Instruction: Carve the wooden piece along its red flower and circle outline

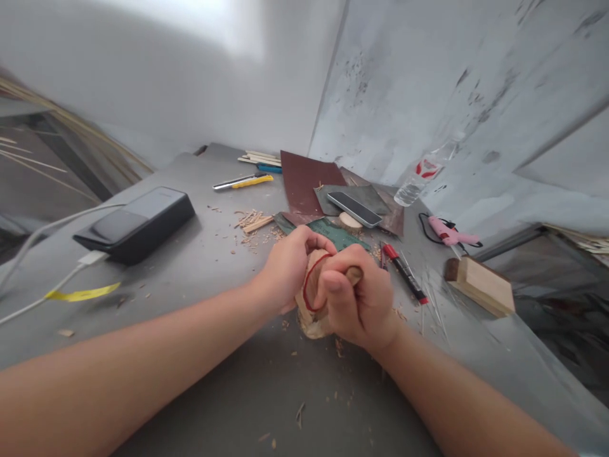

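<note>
Near the middle of the grey table, my left hand (pixel 295 263) is closed around the far left side of a pale piece of wood (pixel 314 325). A red curved line is drawn on the wood's face. My right hand (pixel 359 298) is wrapped round a tool with a rounded wooden handle (pixel 354 275), whose end pokes out of the fist. The tool's working end is hidden behind the fingers, against or close to the wood. Shavings lie around and under the piece.
Behind the hands lie sandpaper sheets (pixel 307 181), a phone (pixel 354 209) and a yellow utility knife (pixel 252 181). A red-capped marker (pixel 405 274), wood block (pixel 480 285), pink glue gun (pixel 450 231) and plastic bottle (pixel 423 174) stand or lie right. A black device (pixel 143 222) with cable sits left.
</note>
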Available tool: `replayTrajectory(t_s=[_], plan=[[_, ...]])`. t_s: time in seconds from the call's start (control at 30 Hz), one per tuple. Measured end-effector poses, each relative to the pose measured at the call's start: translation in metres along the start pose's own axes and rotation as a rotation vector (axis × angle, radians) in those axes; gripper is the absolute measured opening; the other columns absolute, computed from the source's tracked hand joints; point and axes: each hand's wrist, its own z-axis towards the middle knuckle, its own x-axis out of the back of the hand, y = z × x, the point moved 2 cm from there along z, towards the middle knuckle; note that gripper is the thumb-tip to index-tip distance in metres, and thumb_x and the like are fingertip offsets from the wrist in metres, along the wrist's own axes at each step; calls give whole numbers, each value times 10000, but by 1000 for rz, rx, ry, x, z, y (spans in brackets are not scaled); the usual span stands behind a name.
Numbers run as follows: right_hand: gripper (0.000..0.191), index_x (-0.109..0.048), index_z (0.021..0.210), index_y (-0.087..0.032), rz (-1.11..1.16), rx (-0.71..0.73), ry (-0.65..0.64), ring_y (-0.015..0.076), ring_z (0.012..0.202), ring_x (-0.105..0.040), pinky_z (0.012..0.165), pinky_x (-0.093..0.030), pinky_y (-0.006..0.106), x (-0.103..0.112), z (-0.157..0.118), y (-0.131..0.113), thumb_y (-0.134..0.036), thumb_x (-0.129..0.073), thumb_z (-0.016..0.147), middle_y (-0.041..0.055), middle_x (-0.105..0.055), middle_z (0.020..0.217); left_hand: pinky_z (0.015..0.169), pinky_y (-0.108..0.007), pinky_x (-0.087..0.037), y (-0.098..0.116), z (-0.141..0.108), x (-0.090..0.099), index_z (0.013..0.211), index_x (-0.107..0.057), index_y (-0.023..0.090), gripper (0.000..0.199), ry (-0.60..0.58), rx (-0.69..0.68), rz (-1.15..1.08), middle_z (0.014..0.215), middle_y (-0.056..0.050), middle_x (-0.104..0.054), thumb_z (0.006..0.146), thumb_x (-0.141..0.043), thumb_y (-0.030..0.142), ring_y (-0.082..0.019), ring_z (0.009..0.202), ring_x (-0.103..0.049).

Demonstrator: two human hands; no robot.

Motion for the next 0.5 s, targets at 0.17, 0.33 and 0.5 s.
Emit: replayTrajectory(t_s=[0.17, 0.33, 0.5], plan=[[182, -559, 950, -272, 170, -92, 193, 120, 443, -551, 485, -461, 306, 7, 2, 4, -389, -532, 1087, -62, -607, 580, 495, -266, -467, 8, -6, -7, 554, -650, 148, 350, 15, 99, -100, 549, -71, -622, 817, -437, 238, -160, 489, -574], [167, -568, 938, -256, 171, -122, 174, 138, 452, -584, 468, -467, 322, 6, 1, 8, -335, -544, 1084, -58, -623, 586, 471, -251, -469, 10, -8, -7, 532, -666, 130, 392, -50, 77, -195, 498, -76, -594, 822, -423, 234, -155, 438, -563], [156, -576, 961, -277, 134, -99, 198, 158, 463, -579, 503, -485, 351, 10, 1, 8, -363, -536, 1086, -48, -637, 585, 568, -253, -526, 12, -8, -6, 567, -659, 140, 316, -175, -20, -251, 591, -67, -656, 811, -478, 225, -147, 495, -600]])
